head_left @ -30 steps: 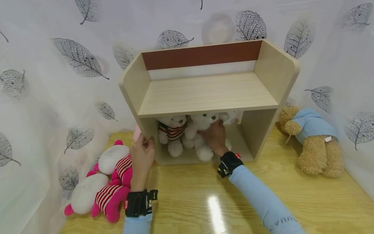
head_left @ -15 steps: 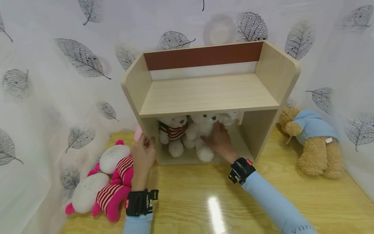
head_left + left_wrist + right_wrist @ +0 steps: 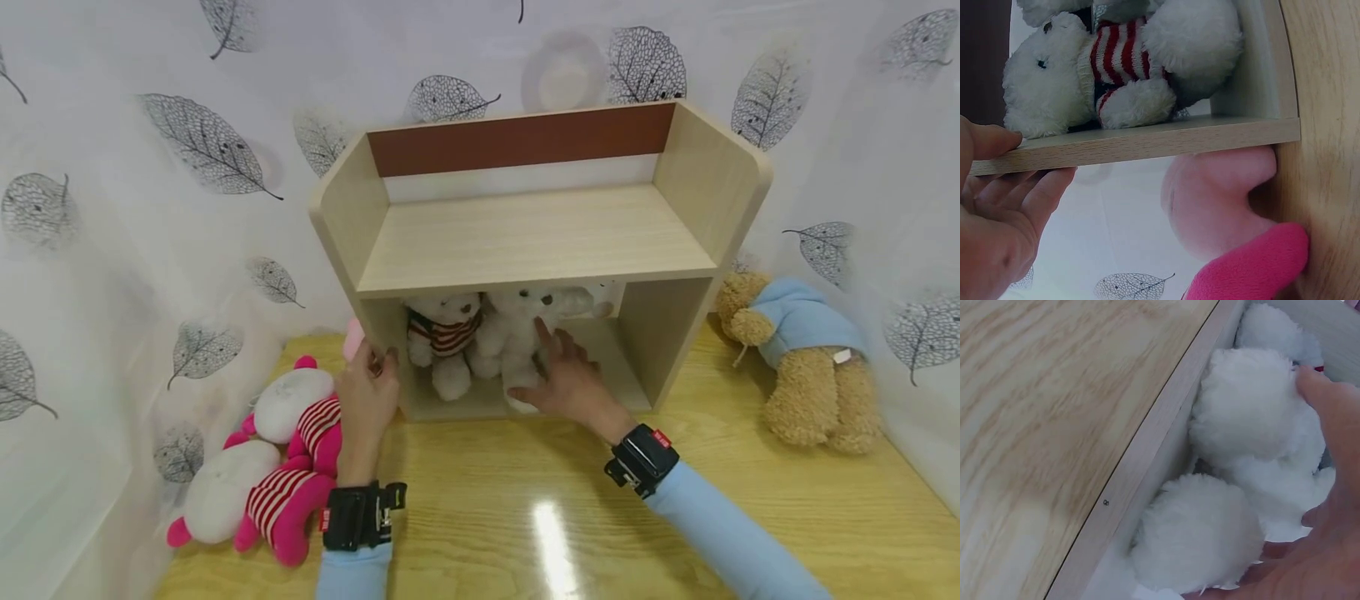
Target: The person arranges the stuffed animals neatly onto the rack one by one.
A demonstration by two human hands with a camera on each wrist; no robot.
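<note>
A pale wooden two-tier shelf (image 3: 536, 242) stands on the table. In its lower compartment, a white teddy bear in a red-striped sweater (image 3: 452, 337) sits at the left, beside a plain white teddy bear (image 3: 510, 329). My left hand (image 3: 366, 400) grips the front edge of the shelf's left side panel (image 3: 1166, 144); in the left wrist view the thumb is inside and the fingers outside. My right hand (image 3: 573, 379) is spread in front of the plain bear, fingertips right at its fur. In the right wrist view the bear's fluffy feet (image 3: 1197, 531) lie beside the fingers.
Two pink-and-white plush toys (image 3: 273, 483) in striped clothes lie left of the shelf. A light-pink plush (image 3: 1210, 200) is against the shelf's outer left side. A brown teddy bear (image 3: 813, 367) in blue lies on the right. A leaf-printed curtain (image 3: 202, 150) hangs behind.
My right hand has drawn back from the plain white bear's face, down and toward the right front, its fingers spreading. The left hand has stayed on the panel.
</note>
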